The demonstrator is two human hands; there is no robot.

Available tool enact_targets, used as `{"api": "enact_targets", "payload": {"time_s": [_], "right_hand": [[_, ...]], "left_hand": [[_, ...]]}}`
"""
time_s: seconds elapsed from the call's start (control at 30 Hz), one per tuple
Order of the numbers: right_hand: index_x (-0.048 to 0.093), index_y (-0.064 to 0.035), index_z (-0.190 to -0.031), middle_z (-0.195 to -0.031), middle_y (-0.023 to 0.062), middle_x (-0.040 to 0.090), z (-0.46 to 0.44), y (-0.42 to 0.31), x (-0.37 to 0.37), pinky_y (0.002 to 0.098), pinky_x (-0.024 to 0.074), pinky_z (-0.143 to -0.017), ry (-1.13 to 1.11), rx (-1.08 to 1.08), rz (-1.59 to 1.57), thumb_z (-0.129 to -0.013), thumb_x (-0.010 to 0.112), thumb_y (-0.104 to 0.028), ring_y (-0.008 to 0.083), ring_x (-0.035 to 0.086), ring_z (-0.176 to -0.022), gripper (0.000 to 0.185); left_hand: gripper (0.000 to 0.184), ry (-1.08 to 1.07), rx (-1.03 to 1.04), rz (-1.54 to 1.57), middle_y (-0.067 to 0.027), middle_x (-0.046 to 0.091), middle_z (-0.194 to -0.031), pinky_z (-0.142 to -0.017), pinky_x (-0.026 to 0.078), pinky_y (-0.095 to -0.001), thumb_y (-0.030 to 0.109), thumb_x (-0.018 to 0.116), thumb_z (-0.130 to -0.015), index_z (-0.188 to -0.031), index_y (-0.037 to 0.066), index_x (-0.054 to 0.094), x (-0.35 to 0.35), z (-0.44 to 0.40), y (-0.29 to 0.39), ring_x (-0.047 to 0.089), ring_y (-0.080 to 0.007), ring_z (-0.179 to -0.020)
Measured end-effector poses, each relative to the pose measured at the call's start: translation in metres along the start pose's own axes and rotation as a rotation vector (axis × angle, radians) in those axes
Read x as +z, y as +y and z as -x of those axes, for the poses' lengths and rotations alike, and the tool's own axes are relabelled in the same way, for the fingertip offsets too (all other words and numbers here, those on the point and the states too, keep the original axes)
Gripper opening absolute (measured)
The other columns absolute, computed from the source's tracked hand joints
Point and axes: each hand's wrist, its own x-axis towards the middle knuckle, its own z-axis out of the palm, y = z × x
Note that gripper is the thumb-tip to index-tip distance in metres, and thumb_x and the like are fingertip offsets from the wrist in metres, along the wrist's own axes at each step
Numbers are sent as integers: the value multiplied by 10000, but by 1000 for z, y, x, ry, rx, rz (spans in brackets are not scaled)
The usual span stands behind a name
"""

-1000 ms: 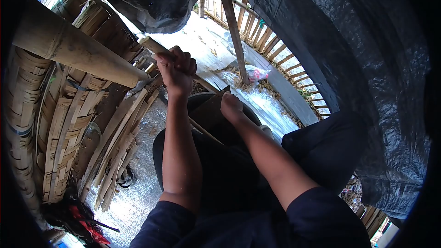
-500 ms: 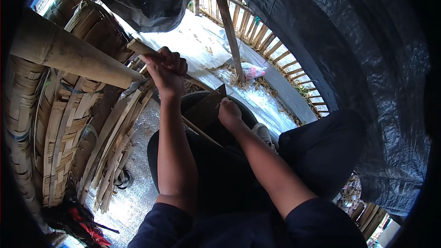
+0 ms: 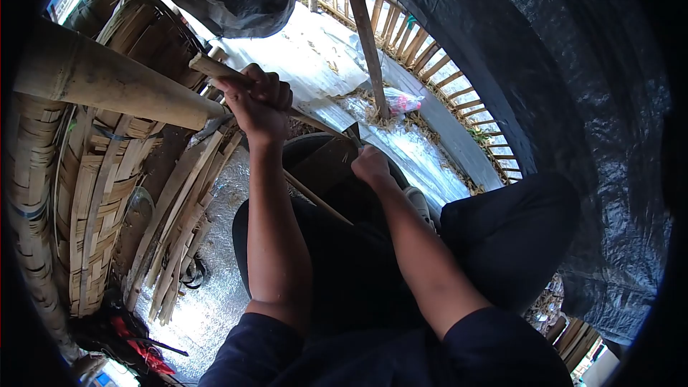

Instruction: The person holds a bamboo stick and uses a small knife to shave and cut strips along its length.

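Note:
My left hand (image 3: 259,104) is closed around a pale wooden stick (image 3: 215,68), whose blunt end sticks out at upper left. On the other side of the fist, a pale length runs toward my right hand. My right hand (image 3: 370,165) is closed on what looks like a knife (image 3: 352,132); only its dark, pointed blade shows above the fingers and its handle is hidden. Between my legs is a dark round-rimmed container (image 3: 304,145) with a flat brownish piece (image 3: 326,165) in it. A thin stick (image 3: 319,198) slants over my lap.
A thick bamboo pole (image 3: 129,89) juts in from the left above woven bamboo panels (image 3: 100,222) and split strips (image 3: 179,222). Black sheeting (image 3: 573,100) hangs at right. A wooden post (image 3: 367,36) stands ahead, near a slatted bamboo fence (image 3: 430,57).
My right hand and the blade have moved slightly up and to the right, away from my left hand. The left fist has barely moved; the view has shifted a little.

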Motion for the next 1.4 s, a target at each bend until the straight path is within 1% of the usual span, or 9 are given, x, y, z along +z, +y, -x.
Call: {"api": "enact_targets", "payload": {"time_s": [0.33,0.4,0.47,0.63,0.7,0.97,1.03,1.3,1.4], "right_hand": [[573,48,-869,-846,298,614,-7,-14,16,482,485,-768,94,-130,-176,-906,456,-178,431,610,-852,257],[579,44,-911,-885,291,618,-2,-19,-1,465,489,-785,-29,-193,45,-899,467,-174,414,613,-883,245],[582,50,-923,-917,287,619,-11,-16,13,454,487,-802,-15,-169,-7,-895,471,-175,405,611,-907,253],[594,26,-982,-1035,247,621,-26,-24,-10,418,489,-867,-138,-94,55,-799,520,-115,349,599,-1016,242],[605,22,-986,-1046,247,620,-22,-27,-21,415,488,-873,-277,-167,346,-794,518,-106,349,599,-1017,247],[594,27,-986,-1033,249,621,-29,-11,-5,422,488,-870,-257,-218,244,-776,523,-80,361,599,-1006,245],[596,35,-965,-1027,247,623,-27,-9,3,424,486,-870,-113,-198,109,-774,525,-77,363,598,-1002,232],[615,20,-986,-1036,238,624,-37,-1,8,410,488,-870,-242,-258,275,-789,555,-120,354,598,-1008,250],[624,21,-975,-1049,235,621,-43,-2,9,411,488,-874,-96,-147,148,-778,591,-137,340,600,-1013,255]], "left_hand": [[601,8,26,63,67,193,-513,-413,126,-261,726,323,-843,-652,156,332,-1,2,6,136,-76,-426],[594,37,1,124,67,189,-514,-415,126,-261,714,335,-849,-649,155,335,-2,3,5,138,-76,-429],[584,-97,22,61,68,190,-511,-416,123,-262,705,346,-854,-644,160,337,5,2,1,141,-76,-429],[631,-35,-16,56,73,183,-503,-405,123,-251,739,298,-839,-621,147,316,12,1,-2,138,-60,-416],[630,18,-8,65,70,188,-503,-404,122,-250,738,289,-843,-620,149,318,9,3,-1,136,-61,-416],[630,10,-18,12,68,194,-508,-417,130,-264,772,269,-814,-644,169,331,9,4,-1,145,-79,-426],[634,-48,-13,-7,71,196,-505,-415,130,-264,773,272,-811,-638,166,337,13,4,-2,142,-77,-425],[645,-21,-22,-32,73,199,-504,-414,132,-259,771,248,-818,-631,159,330,20,2,-3,138,-73,-423],[639,16,-4,-42,71,200,-502,-412,127,-258,772,252,-819,-627,166,319,20,1,-3,132,-74,-421]]}}
